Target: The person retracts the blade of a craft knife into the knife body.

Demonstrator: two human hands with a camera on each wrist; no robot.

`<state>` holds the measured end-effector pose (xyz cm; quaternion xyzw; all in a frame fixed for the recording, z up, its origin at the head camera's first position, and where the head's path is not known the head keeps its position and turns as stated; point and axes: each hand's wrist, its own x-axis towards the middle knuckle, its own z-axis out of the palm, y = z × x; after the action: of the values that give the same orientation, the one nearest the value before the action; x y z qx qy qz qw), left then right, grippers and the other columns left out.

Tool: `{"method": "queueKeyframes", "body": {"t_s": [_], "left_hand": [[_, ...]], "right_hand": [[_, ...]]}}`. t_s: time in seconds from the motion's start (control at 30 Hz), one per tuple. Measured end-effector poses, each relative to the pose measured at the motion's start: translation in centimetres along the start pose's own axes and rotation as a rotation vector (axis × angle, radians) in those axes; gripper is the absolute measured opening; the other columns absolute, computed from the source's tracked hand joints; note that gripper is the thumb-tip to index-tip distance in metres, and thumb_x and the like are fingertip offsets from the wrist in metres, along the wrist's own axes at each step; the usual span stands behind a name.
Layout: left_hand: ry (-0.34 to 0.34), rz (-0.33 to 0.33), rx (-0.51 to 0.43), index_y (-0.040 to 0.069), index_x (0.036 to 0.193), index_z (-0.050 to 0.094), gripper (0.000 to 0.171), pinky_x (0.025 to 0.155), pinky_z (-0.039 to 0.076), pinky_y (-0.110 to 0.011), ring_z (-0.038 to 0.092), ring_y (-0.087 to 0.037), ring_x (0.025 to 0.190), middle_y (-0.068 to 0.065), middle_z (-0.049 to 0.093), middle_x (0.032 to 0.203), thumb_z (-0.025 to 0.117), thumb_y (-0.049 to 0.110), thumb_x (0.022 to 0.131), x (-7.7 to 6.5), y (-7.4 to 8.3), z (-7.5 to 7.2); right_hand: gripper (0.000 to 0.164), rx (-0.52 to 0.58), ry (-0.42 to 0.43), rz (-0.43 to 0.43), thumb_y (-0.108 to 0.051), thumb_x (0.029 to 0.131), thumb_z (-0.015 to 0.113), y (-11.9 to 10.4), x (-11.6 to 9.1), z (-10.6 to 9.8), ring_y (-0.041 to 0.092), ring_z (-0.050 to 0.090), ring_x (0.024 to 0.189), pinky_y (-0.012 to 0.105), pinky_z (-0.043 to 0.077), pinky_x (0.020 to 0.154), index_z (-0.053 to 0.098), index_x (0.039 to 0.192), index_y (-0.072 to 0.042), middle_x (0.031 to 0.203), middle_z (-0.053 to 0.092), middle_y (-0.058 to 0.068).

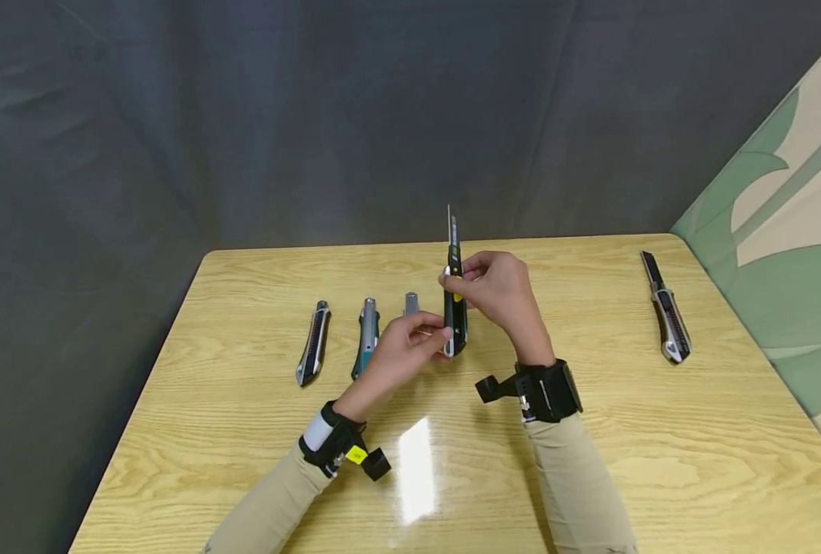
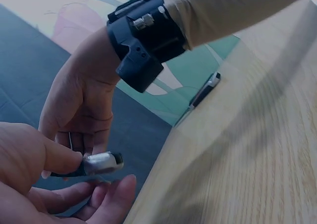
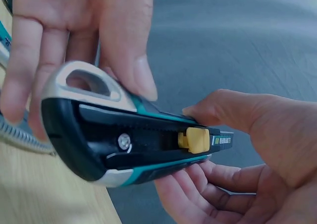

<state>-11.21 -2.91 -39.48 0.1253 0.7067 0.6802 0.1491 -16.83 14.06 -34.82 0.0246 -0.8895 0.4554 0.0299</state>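
Note:
A black utility knife (image 1: pixel 455 319) with teal and silver trim is held above the table, its blade pointing away and up. My right hand (image 1: pixel 503 288) grips it about the middle, thumb on one side and fingers on the other. Near its rear end, my left hand (image 1: pixel 399 350) pinches the handle. The yellow slider (image 3: pixel 198 140) and the silver loop at the rear show large in the right wrist view. Seen from the left wrist, the knife's silver end (image 2: pixel 101 163) lies beside my left thumb.
On the wooden table (image 1: pixel 244 462), a black-and-silver cutter (image 1: pixel 315 342), a teal-grey cutter (image 1: pixel 368 335) and a partly hidden grey one (image 1: pixel 412 302) lie left of the held knife. Another cutter (image 1: pixel 666 308) lies far right. A dark curtain (image 1: pixel 382 123) hangs behind.

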Motion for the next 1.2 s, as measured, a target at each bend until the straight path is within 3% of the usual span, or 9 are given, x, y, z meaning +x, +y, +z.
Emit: {"method": "queueKeyframes", "body": {"t_s": [0.1, 0.2, 0.27, 0.37, 0.5, 0.6, 0.73, 1.2], "left_hand": [[-0.01, 0.006, -0.036, -0.002, 0.118, 0.057, 0.028, 0.083, 0.058, -0.044, 0.063, -0.027, 0.093, -0.022, 0.06, 0.11, 0.057, 0.01, 0.093, -0.1, 0.2, -0.2], [-0.002, 0.008, 0.018, -0.006, 0.12, 0.055, 0.029, 0.079, 0.059, -0.033, 0.062, -0.029, 0.096, -0.025, 0.061, 0.112, 0.055, 0.006, 0.094, -0.6, 1.3, -0.5], [0.012, 0.011, 0.053, -0.006, 0.12, 0.056, 0.029, 0.078, 0.058, -0.033, 0.062, -0.03, 0.095, -0.026, 0.061, 0.112, 0.055, 0.006, 0.094, -0.8, 1.7, -0.7], [0.029, 0.004, 0.065, -0.004, 0.12, 0.057, 0.029, 0.083, 0.057, -0.041, 0.064, -0.028, 0.093, -0.024, 0.063, 0.111, 0.056, 0.008, 0.093, -0.6, 1.2, -1.2], [0.03, -0.012, -0.008, 0.001, 0.121, 0.058, 0.031, 0.091, 0.052, -0.054, 0.063, -0.024, 0.093, -0.021, 0.062, 0.113, 0.058, 0.013, 0.093, 0.0, -0.3, -1.8], [0.022, -0.017, -0.078, 0.003, 0.123, 0.058, 0.032, 0.093, 0.051, -0.055, 0.062, -0.023, 0.096, -0.02, 0.06, 0.115, 0.058, 0.014, 0.093, 0.1, -0.9, -2.2], [0.032, -0.032, -0.114, 0.005, 0.122, 0.06, 0.031, 0.093, 0.051, -0.055, 0.061, -0.025, 0.097, -0.018, 0.061, 0.115, 0.06, 0.014, 0.092, 0.1, -1.1, -2.6], [0.048, -0.031, -0.125, 0.002, 0.118, 0.061, 0.029, 0.089, 0.056, -0.045, 0.062, -0.026, 0.095, -0.019, 0.062, 0.111, 0.062, 0.011, 0.09, 0.6, -0.8, -3.4]], "right_hand": [[0.035, -0.015, 0.008, -0.009, -0.039, 0.074, 0.077, -0.3, 0.1, 0.3, 0.019, 0.064, 0.058, 0.032, 0.057, 0.049, 0.066, 0.09, -0.009, 0.083, 0.065, 0.009], [0.036, -0.016, -0.012, -0.01, -0.04, 0.075, 0.076, -0.5, 0.3, 0.6, 0.019, 0.064, 0.061, 0.033, 0.057, 0.051, 0.065, 0.091, -0.01, 0.086, 0.065, 0.009], [0.038, 0.002, -0.044, -0.012, -0.041, 0.076, 0.075, -0.5, 0.4, 0.7, 0.019, 0.063, 0.068, 0.034, 0.057, 0.055, 0.064, 0.095, -0.01, 0.09, 0.064, 0.008], [0.039, 0.089, -0.112, -0.005, -0.039, 0.079, 0.074, -0.4, 0.6, 0.8, 0.019, 0.061, 0.079, 0.038, 0.058, 0.064, 0.061, 0.1, -0.009, 0.095, 0.062, 0.01], [0.038, 0.282, -0.194, 0.037, -0.033, 0.083, 0.071, 0.1, 0.8, 1.0, 0.023, 0.062, 0.084, 0.046, 0.059, 0.074, 0.058, 0.107, -0.007, 0.098, 0.065, 0.015], [0.036, 0.392, -0.234, 0.061, -0.031, 0.086, 0.068, 0.5, 0.9, 1.2, 0.026, 0.064, 0.086, 0.045, 0.061, 0.074, 0.059, 0.108, -0.004, 0.1, 0.066, 0.019], [0.038, 0.449, -0.277, 0.074, -0.033, 0.089, 0.064, 0.9, 0.9, 1.7, 0.031, 0.063, 0.09, 0.036, 0.062, 0.071, 0.062, 0.104, 0.002, 0.103, 0.063, 0.019], [0.04, 0.534, -0.228, 0.095, -0.034, 0.088, 0.065, 0.9, 1.0, 2.5, 0.03, 0.062, 0.093, 0.043, 0.06, 0.079, 0.064, 0.107, 0.002, 0.112, 0.06, 0.024]]}}
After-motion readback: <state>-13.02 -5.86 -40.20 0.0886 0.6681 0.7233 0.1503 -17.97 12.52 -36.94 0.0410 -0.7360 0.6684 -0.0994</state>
